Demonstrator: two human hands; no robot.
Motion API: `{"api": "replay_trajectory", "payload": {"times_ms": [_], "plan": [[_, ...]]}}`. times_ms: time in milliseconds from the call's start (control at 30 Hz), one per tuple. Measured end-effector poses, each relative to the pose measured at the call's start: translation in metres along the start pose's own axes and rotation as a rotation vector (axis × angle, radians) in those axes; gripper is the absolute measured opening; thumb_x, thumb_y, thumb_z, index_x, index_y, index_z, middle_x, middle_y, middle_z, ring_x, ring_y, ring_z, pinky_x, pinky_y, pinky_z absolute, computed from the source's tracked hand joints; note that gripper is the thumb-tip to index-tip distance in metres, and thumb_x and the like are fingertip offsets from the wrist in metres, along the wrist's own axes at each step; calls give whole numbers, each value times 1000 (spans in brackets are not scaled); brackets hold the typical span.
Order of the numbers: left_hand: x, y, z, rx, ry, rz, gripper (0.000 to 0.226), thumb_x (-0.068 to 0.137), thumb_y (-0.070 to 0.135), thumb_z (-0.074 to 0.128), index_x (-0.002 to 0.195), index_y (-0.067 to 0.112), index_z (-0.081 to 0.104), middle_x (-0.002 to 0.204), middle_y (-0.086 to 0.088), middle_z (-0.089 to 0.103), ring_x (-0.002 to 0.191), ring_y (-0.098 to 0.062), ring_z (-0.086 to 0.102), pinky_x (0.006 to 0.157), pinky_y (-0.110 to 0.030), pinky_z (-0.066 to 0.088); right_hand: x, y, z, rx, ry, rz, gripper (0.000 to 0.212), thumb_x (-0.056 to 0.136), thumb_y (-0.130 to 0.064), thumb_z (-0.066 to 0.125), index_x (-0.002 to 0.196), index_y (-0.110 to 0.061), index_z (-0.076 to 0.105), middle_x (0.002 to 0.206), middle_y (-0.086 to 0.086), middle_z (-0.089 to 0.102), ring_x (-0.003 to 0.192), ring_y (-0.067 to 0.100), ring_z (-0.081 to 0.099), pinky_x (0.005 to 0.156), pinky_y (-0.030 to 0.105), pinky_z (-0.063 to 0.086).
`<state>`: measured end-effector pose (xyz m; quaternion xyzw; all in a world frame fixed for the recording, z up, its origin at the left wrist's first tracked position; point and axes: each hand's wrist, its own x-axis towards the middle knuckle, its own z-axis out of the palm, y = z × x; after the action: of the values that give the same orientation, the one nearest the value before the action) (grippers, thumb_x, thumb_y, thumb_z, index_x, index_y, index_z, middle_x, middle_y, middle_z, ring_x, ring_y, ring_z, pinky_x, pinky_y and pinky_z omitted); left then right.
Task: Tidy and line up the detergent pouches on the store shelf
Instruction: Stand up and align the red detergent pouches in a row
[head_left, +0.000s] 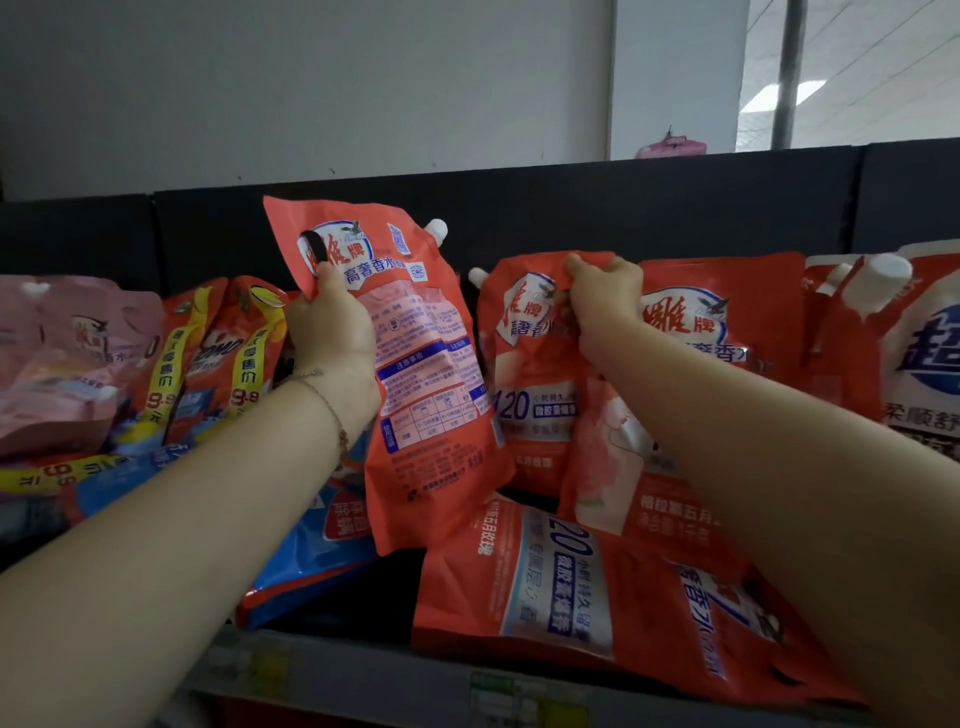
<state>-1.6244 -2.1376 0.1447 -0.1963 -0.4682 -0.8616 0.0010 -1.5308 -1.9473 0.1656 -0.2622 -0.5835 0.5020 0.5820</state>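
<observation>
Red pouch (415, 364), edge in left hand (332, 322); neighbour (524, 364), top in right hand (605, 296)

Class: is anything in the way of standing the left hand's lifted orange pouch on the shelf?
Yes. Below the lifted pouch, a blue pouch lies flat at its left and a fallen orange pouch lies across the front of the shelf.

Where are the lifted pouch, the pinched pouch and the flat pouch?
lifted pouch (421, 364), head view, printed back panel
pinched pouch (527, 369), head view, front face
flat pouch (550, 587), head view, pale front label
</observation>
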Motion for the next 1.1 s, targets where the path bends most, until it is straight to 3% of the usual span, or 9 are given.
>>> {"api": "replay_trajectory", "payload": {"times_ms": [200, 367, 467, 567, 667, 733, 900, 1033, 1100], "plan": [[6, -4, 11, 58, 54, -8, 37, 97, 46, 40, 107, 16, 59, 88, 2, 67, 82, -19, 68, 77, -34, 55, -5, -24, 13, 175, 19, -95, 19, 96, -26, 55, 85, -11, 54, 50, 0, 61, 45, 12, 57, 49, 25, 51], [5, -4, 17, 91, 56, 19, 33, 99, 43, 38, 83, 21, 55, 78, 5, 63, 71, -13, 64, 68, -28, 53, -16, -6, 14, -16, -194, -113, 17, 95, -23, 57, 84, -10, 59, 55, 6, 64, 43, 14, 61, 47, 26, 53], [5, -4, 24, 55, 41, 26, 27, 99, 40, 39, 88, 21, 55, 86, 3, 64, 81, -15, 65, 76, -32, 55, -19, -7, 13, -196, -289, -93, 16, 96, -23, 56, 84, -12, 58, 65, 10, 69, 56, 19, 68, 61, 34, 60], [0, -4, 36, 42, -19, 75, 28, 101, 37, 38, 83, 24, 55, 83, 5, 62, 78, -11, 64, 71, -27, 54, -23, -20, 9, -371, -341, -118, 10, 88, -19, 61, 91, -10, 59, 81, 11, 72, 71, 24, 72, 71, 42, 60], [-1, -6, 48, 41, -46, 122, 27, 102, 34, 36, 90, 23, 58, 87, 5, 64, 78, -9, 65, 68, -22, 53, -35, -30, -1, -467, -317, -173, 35, 83, -18, 63, 113, -9, 47, 98, 7, 64, 78, 22, 69, 70, 40, 60], [0, -9, 55, 54, -40, 137, 28, 102, 34, 35, 95, 21, 58, 89, 5, 63, 79, -8, 64, 66, -20, 51, -44, -32, -13, -440, -284, -233, 38, 85, -17, 61, 117, -14, 43, 99, 5, 62, 79, 20, 68, 70, 38, 60], [7, -15, 70, 7, -53, 89, 33, 102, 34, 35, 105, 14, 61, 95, 1, 64, 84, -10, 63, 68, -23, 51, -59, -32, -47, -452, -250, -326, 27, 88, -18, 58, 112, -16, 47, 97, 4, 61, 77, 21, 67, 67, 36, 59], [6, -31, 67, 42, -46, 22, 35, 102, 38, 35, 118, 15, 56, 88, 11, 56, 82, -7, 58, 63, -15, 44, -70, -23, -62, -571, -286, -356, 18, 88, -17, 56, 105, -16, 49, 103, 5, 62, 76, 25, 68, 60, 36, 56], [4, -40, 58, 222, -76, -28, 46, 100, 47, 35, 131, 15, 47, 101, 10, 51, 97, -12, 55, 77, -18, 39, -76, -17, -65, -595, -349, -348, 14, 86, -15, 55, 99, -14, 51, 108, 6, 64, 85, 28, 67, 71, 42, 57]]}}
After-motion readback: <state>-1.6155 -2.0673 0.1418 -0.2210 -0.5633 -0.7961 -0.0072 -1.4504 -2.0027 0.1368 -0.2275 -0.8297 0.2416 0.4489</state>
